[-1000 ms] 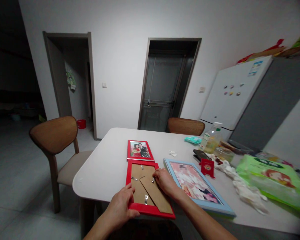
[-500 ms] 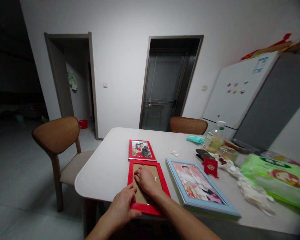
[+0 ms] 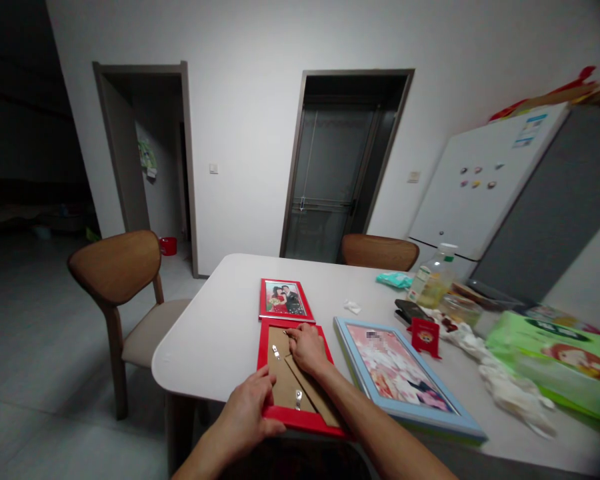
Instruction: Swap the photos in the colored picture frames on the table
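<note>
A red picture frame [image 3: 263, 350] lies face down at the table's near edge, its brown backing board [image 3: 283, 377] showing. My left hand [image 3: 250, 403] grips the frame's lower left corner, thumb along the bottom rail and fingers over the left side. With fingers pinched, my right hand [image 3: 307, 348] is at a small metal clip [image 3: 285, 332] near the top of the backing. Two more metal clips show, one at the left [image 3: 275, 352] and one near the bottom [image 3: 299, 399]. A brown stand flap [image 3: 313, 390] runs diagonally under my right wrist, which hides part of it.
Beyond it lies another red frame with a couple's photo [image 3: 286, 298]. At the right are a blue frame [image 3: 405, 373], a small red card stand [image 3: 425, 337], a bottle [image 3: 433, 280], crumpled tissue [image 3: 510, 387] and a green tissue pack [image 3: 555, 347]. Wooden chairs [image 3: 117, 267] flank the table.
My right hand has moved right across the backing, its fingertips now at the top clip. The left clip and the flap have come into sight. My left hand keeps its grip.
</note>
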A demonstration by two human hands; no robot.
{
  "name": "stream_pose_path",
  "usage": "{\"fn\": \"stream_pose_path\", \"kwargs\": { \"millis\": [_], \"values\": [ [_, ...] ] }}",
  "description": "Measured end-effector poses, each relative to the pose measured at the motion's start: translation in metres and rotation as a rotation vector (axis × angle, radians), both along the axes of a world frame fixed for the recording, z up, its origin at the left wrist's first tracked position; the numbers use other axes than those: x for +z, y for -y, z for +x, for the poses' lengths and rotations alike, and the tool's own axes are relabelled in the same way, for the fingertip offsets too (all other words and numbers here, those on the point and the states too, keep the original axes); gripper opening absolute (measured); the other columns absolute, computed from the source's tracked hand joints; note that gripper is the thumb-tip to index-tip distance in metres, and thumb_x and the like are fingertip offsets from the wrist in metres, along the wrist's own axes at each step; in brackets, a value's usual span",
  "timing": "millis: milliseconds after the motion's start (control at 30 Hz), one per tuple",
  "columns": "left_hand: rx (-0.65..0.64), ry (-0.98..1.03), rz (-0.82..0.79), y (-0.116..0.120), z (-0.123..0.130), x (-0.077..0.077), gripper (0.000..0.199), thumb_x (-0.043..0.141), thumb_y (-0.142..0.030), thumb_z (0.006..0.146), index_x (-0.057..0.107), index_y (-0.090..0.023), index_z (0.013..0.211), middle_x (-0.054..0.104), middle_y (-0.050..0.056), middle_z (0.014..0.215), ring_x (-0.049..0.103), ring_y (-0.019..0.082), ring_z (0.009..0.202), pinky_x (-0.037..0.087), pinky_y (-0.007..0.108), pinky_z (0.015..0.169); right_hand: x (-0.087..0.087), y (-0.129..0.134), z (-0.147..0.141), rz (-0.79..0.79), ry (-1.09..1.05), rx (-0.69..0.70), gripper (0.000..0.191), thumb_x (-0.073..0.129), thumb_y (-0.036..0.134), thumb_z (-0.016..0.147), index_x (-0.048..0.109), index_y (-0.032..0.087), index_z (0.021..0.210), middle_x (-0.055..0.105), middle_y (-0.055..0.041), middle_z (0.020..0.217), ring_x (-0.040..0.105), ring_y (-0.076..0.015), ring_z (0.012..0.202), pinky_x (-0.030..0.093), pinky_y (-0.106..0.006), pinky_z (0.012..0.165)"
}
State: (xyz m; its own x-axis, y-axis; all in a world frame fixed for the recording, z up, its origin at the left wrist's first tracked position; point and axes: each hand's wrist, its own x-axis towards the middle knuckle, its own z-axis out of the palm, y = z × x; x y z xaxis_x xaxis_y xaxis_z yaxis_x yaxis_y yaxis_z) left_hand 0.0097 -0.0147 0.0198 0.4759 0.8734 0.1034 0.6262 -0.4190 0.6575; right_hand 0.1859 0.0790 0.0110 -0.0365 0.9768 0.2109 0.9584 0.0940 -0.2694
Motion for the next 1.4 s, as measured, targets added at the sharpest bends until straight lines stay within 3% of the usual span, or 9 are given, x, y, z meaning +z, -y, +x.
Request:
{"fn": "stream_pose_path", "kwargs": {
  "millis": [133, 233, 367, 467, 667, 900, 1067, 1300, 1400],
  "values": [
    [-0.010, 0.013, 0.009, 0.002, 0.000, 0.004, 0.031, 0.072, -0.024, 0.052, 0.055, -0.018, 0.078, 0.050, 0.009, 0.119, 0.034, 0.021, 0.119, 0.032, 0.028, 0.094, 0.005, 0.007, -0.001, -0.007, -0.014, 0.021, 0.033, 0.040, 0.025, 0.078, 0.056, 0.022, 0.107, 0.053, -0.0095, 0.099, 0.044, -0.0221, 0.092, 0.033, -0.032, 0.076],
    [-0.015, 0.030, 0.018, 0.003, 0.000, 0.003, 0.028, 0.072, -0.024, 0.053, 0.055, -0.018, 0.074, 0.053, 0.008, 0.115, 0.035, 0.021, 0.118, 0.033, 0.028, 0.092, 0.014, 0.029, 0.010, -0.007, -0.094, 0.168, 0.042, 0.046, 0.021, 0.072, 0.049, 0.020, 0.114, 0.049, -0.0087, 0.109, 0.043, -0.0196, 0.098, 0.032, -0.031, 0.084],
    [0.003, 0.037, -0.006, 0.002, 0.000, -0.001, 0.029, 0.073, -0.023, 0.051, 0.055, -0.019, 0.074, 0.050, 0.008, 0.119, 0.034, 0.021, 0.119, 0.032, 0.029, 0.094, 0.026, 0.066, 0.031, -0.163, -0.216, 0.459, 0.040, 0.054, 0.019, 0.062, 0.058, 0.022, 0.102, 0.044, -0.0068, 0.117, 0.040, -0.0201, 0.107, 0.028, -0.031, 0.092],
    [0.007, 0.033, -0.013, 0.001, 0.000, -0.002, 0.028, 0.073, -0.022, 0.051, 0.056, -0.019, 0.073, 0.049, 0.008, 0.120, 0.033, 0.021, 0.119, 0.031, 0.029, 0.095, 0.028, 0.083, 0.033, -0.247, -0.246, 0.505, 0.034, 0.056, 0.018, 0.060, 0.063, 0.025, 0.093, 0.044, -0.0054, 0.118, 0.039, -0.0199, 0.109, 0.028, -0.032, 0.093],
    [0.005, 0.039, -0.008, 0.003, 0.001, 0.003, 0.027, 0.070, -0.022, 0.053, 0.056, -0.019, 0.077, 0.050, 0.009, 0.119, 0.035, 0.020, 0.118, 0.032, 0.029, 0.094, 0.018, 0.085, 0.016, -0.137, -0.309, 0.468, 0.015, 0.053, 0.019, 0.067, 0.066, 0.023, 0.075, 0.048, -0.0045, 0.113, 0.041, -0.0182, 0.108, 0.029, -0.032, 0.093],
    [0.017, 0.021, 0.012, 0.004, 0.002, 0.001, 0.047, 0.069, -0.026, 0.055, 0.055, -0.017, 0.098, 0.046, 0.011, 0.123, 0.033, 0.023, 0.120, 0.029, 0.033, 0.097, 0.012, 0.080, 0.025, -0.036, -0.168, 0.234, 0.036, 0.056, 0.029, 0.064, 0.059, 0.020, 0.098, 0.053, -0.0097, 0.104, 0.047, -0.0215, 0.096, 0.035, -0.031, 0.084],
    [0.056, 0.052, 0.030, 0.003, 0.001, -0.011, 0.072, 0.069, -0.019, 0.054, 0.040, -0.018, 0.119, 0.048, 0.010, 0.121, 0.034, 0.024, 0.119, 0.028, 0.035, 0.099, 0.009, 0.073, 0.021, -0.012, -0.226, 0.167, 0.042, 0.052, 0.019, 0.059, 0.057, 0.017, 0.101, 0.057, -0.0082, 0.097, 0.049, -0.0192, 0.092, 0.036, -0.027, 0.082],
    [0.067, 0.155, -0.026, 0.005, 0.004, -0.003, 0.066, 0.065, -0.017, 0.056, 0.039, -0.019, 0.117, 0.026, 0.012, 0.136, 0.031, 0.023, 0.121, 0.026, 0.036, 0.100, 0.022, 0.070, 0.019, 0.011, -0.253, 0.132, 0.044, 0.052, 0.018, 0.056, 0.058, 0.016, 0.099, 0.058, -0.0079, 0.096, 0.049, -0.0200, 0.093, 0.036, -0.028, 0.084],
    [0.151, 0.287, -0.004, -0.001, 0.009, 0.002, 0.060, 0.060, -0.015, 0.060, 0.039, -0.015, 0.116, 0.032, 0.013, 0.133, 0.035, 0.021, 0.118, 0.027, 0.033, 0.099, 0.032, 0.071, 0.012, 0.037, -0.269, 0.140, 0.042, 0.053, 0.017, 0.056, 0.058, 0.015, 0.098, 0.058, -0.0084, 0.095, 0.049, -0.0203, 0.092, 0.036, -0.028, 0.083]
  ]
}}
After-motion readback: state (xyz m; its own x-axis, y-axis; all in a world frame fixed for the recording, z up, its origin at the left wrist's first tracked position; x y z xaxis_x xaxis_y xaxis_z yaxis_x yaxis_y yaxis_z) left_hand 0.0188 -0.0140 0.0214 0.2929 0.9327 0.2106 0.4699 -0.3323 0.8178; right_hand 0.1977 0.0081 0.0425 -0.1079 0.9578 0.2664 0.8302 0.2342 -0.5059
